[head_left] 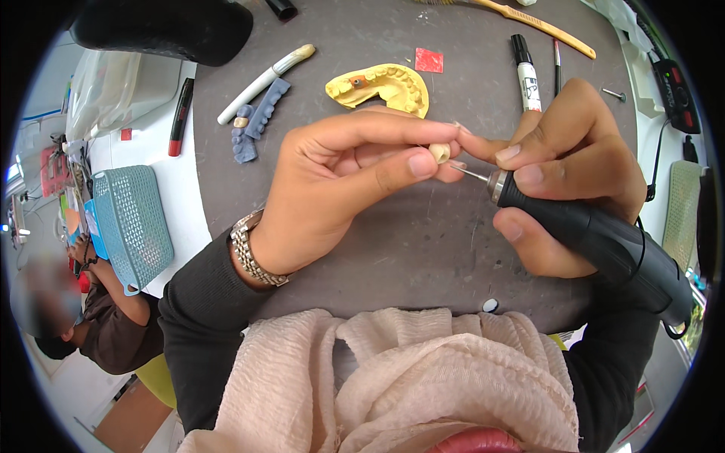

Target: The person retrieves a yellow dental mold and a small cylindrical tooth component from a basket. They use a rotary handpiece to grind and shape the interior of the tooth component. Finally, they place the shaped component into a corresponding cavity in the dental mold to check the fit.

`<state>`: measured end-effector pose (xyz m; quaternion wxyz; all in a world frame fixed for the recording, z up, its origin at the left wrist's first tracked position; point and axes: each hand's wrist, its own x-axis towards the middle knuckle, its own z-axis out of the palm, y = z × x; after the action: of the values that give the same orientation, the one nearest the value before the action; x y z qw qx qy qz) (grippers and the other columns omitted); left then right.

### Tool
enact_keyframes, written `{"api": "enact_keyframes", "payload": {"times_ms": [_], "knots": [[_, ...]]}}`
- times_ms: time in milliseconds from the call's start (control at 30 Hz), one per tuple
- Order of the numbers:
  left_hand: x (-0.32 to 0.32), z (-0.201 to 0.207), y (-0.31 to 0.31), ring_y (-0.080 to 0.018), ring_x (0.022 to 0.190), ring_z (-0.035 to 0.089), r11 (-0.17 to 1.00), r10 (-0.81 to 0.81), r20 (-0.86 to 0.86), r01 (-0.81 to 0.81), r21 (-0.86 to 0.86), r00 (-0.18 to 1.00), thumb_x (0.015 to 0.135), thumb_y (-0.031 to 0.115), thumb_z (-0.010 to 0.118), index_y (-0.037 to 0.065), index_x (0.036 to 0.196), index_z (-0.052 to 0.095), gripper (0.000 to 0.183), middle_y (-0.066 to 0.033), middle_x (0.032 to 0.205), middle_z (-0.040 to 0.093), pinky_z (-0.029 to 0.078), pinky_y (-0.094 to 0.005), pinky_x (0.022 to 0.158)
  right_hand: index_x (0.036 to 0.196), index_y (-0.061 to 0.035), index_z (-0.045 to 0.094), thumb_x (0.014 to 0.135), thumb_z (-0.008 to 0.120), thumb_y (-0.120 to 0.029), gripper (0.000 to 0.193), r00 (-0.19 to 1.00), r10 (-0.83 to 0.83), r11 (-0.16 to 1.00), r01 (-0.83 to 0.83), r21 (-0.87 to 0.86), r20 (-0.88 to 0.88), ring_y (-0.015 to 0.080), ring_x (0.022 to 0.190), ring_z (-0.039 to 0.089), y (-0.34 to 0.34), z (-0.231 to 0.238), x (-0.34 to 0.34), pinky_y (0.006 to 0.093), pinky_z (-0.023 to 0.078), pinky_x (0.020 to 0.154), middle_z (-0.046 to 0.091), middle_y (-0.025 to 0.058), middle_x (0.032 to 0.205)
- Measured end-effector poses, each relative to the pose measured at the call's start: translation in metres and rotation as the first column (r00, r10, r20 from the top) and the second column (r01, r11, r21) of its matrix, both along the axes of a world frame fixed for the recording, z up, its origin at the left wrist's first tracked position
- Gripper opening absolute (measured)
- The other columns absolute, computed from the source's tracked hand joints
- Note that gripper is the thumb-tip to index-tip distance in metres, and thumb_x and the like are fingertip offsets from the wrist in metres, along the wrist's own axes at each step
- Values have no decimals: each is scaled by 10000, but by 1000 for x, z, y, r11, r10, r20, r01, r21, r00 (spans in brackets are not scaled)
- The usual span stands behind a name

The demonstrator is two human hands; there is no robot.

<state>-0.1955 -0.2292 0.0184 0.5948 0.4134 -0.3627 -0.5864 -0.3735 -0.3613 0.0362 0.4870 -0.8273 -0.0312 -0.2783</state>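
Observation:
Between the thumb and fingers of my left hand [325, 174] is a small cream dental crown [439, 153]. My right hand [578, 170] is closed around a black rotary handpiece [596, 234], whose thin metal bur [470, 174] points left, its tip close to the crown. Whether the tip touches the crown I cannot tell. Just beyond my left fingers lies a yellow plaster dental model [385, 84] with a reddish-brown spot at one tooth. Left of it are blue-grey tooth-model pieces [266, 109], one bearing a cream tooth, and a white brush-like tool [264, 84].
A red square [429, 60], a black-and-white marker [526, 75], a screw [614, 94] and a wooden-handled brush [551, 29] lie at the far side. A blue-green basket [136, 226] stands left, near another person [106, 325]. A dark object [166, 29] sits far left.

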Motion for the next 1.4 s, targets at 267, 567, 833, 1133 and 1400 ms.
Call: {"api": "enact_keyframes", "payload": {"times_ms": [267, 567, 833, 1133, 1400], "knots": [[-4, 0, 0, -211, 953, 592, 1000, 22, -7, -22, -11, 1000, 841, 16, 578, -8, 1061, 584, 221, -151, 1016, 590, 519, -321, 805, 936, -46, 507, 664, 673, 21, 326, 999, -35, 998, 36, -55, 20, 109, 578, 459, 3, 0, -1, 385, 553, 760, 484, 136, 887], [-5, 2, 1, -156, 856, 593, 999, 34, 7, -34, 12, 999, 842, 9, 580, -12, 1053, 584, 212, -148, 1025, 587, 490, -270, 787, 893, -19, 521, 629, 684, 47, 317, 996, -60, 995, 64, -71, 59, 152, 670, 544, 4, -1, 3, 352, 559, 732, 489, 131, 849], [-5, 1, 1, -152, 837, 588, 999, 30, 8, -31, 19, 1000, 839, 0, 579, -33, 1063, 572, 226, -168, 1054, 578, 486, -263, 781, 875, -17, 532, 621, 695, 44, 308, 993, -91, 993, 97, -74, 81, 154, 702, 554, 7, -3, 5, 329, 560, 728, 490, 123, 820], [-6, 4, 2, -147, 829, 590, 998, 47, -30, -45, 54, 998, 835, -6, 579, -37, 1055, 576, 222, -160, 1053, 581, 484, -258, 784, 862, -21, 534, 612, 694, 59, 308, 976, -112, 990, 94, 103, 187, 150, 699, 554, 16, 5, 17, 315, 554, 727, 492, 121, 825], [-6, 5, 2, -155, 852, 598, 997, 47, -44, -44, 60, 998, 825, -18, 582, -43, 1046, 577, 222, -133, 1024, 587, 477, -257, 803, 866, -28, 537, 605, 702, 67, 323, 991, -96, 994, 91, 58, 92, 145, 704, 553, 13, 7, 14, 314, 554, 731, 484, 112, 827]]}}
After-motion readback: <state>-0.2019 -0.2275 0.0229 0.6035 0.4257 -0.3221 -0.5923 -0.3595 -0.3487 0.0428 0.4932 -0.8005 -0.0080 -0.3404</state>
